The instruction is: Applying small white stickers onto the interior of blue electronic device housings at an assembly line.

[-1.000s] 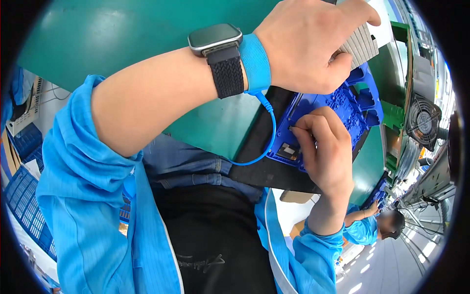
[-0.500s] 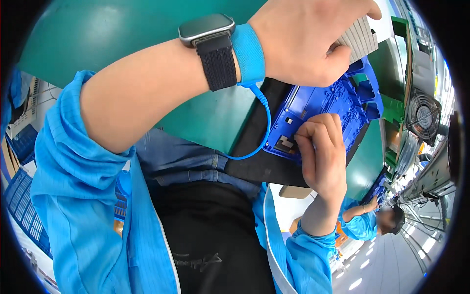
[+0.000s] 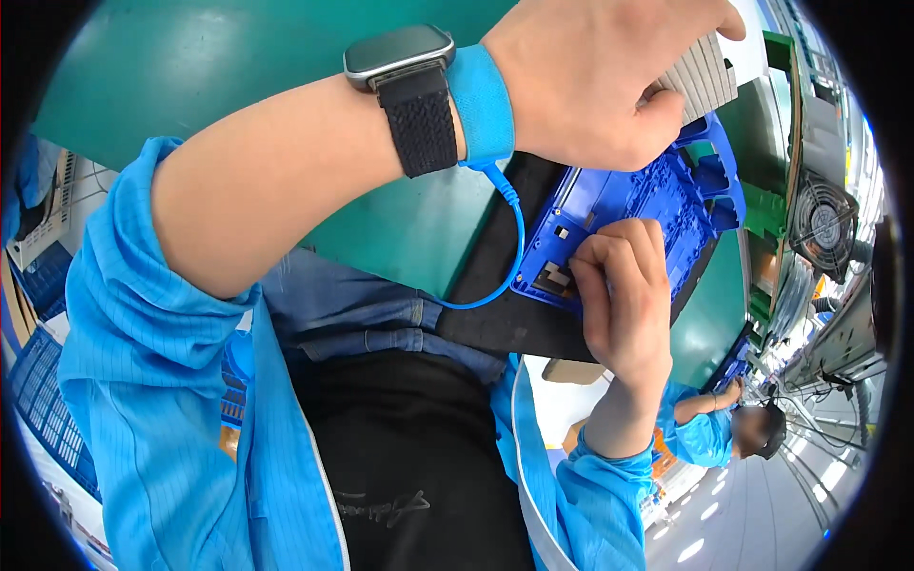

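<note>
Fingers of the left hand (image 3: 609, 76) curl around the near corner of a pale ribbed block (image 3: 705, 71), the thumb pressed under its lower edge, so this hand is closed on it at the top of the view. A smartwatch (image 3: 405, 67) and a blue wrist strap (image 3: 481, 105) circle that forearm, and a blue coiled cord (image 3: 509, 257) loops down from the strap across the edge of the green table (image 3: 190, 67). Below, the right hand (image 3: 624, 305) is bunched almost into a fist, fingertips pressing on the near edge of a blue plastic tray (image 3: 647, 205); whether anything is pinched between them cannot be told. The tray lies on a black mat (image 3: 505, 314) that overhangs the table's front edge, just above the person's lap. Both hands crowd the tray, the left just above its far corner, the right covering its near rim, leaving only the middle ribs bare. To the right, a grey fan (image 3: 821, 228) sits in a cluttered rack close beside the tray. Lower right, another person in a blue coat (image 3: 705, 428) works well apart.
</note>
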### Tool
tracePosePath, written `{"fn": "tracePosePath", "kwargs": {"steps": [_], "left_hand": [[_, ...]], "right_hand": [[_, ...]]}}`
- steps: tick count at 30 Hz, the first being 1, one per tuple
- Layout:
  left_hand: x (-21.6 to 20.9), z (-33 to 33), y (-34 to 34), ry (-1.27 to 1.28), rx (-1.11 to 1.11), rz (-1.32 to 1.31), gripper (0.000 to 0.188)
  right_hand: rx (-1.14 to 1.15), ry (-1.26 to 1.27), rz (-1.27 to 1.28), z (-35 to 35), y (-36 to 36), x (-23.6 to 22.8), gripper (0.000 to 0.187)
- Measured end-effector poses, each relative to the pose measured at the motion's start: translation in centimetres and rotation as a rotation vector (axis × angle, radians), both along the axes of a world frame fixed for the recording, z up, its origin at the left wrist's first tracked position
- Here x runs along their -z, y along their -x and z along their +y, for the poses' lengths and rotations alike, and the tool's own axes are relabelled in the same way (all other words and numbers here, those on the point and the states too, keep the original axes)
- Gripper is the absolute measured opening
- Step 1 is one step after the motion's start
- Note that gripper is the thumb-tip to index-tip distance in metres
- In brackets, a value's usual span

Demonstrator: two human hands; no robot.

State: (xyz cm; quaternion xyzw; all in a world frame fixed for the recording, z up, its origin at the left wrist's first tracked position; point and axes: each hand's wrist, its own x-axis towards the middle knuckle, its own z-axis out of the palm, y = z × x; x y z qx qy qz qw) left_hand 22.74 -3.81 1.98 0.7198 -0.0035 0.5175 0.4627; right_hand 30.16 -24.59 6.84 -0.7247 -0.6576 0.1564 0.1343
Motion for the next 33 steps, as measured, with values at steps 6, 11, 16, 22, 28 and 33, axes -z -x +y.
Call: {"fn": "tracePosePath", "kwargs": {"steps": [6, 11, 16, 22, 28, 33], "left_hand": [[-0.3, 0.0, 0.2, 0.03, 0.028, 0.037, 0.049], [-0.5, -0.2, 0.5, 0.03, 0.08, 0.106, 0.049], [0.1, -1.4, 0.0, -0.02, 0.107, 0.294, 0.055], [0.3, -1.9, 1.0, -0.026, 0.257, 0.256, 0.056], [0.3, -1.9, 1.0, -0.032, 0.312, 0.265, 0.055], [0.3, -1.8, 1.1, -0.085, 0.304, 0.243, 0.055]], "right_hand": [[0.01, -0.035, 0.026, 0.1, -0.3, 0.0, 0.017], [-0.006, -0.043, -0.012, -0.1, -0.7, 0.0, 0.018], [0.274, -0.389, 0.18, -0.7, -2.6, -1.0, 0.009], [0.402, -0.68, 0.139, 2.1, -3.3, -1.2, 0.008], [0.356, -0.639, 0.197, 2.9, -4.6, -1.2, 0.009], [0.299, -0.459, 0.193, 3.2, -4.5, -1.8, 0.003]]}}
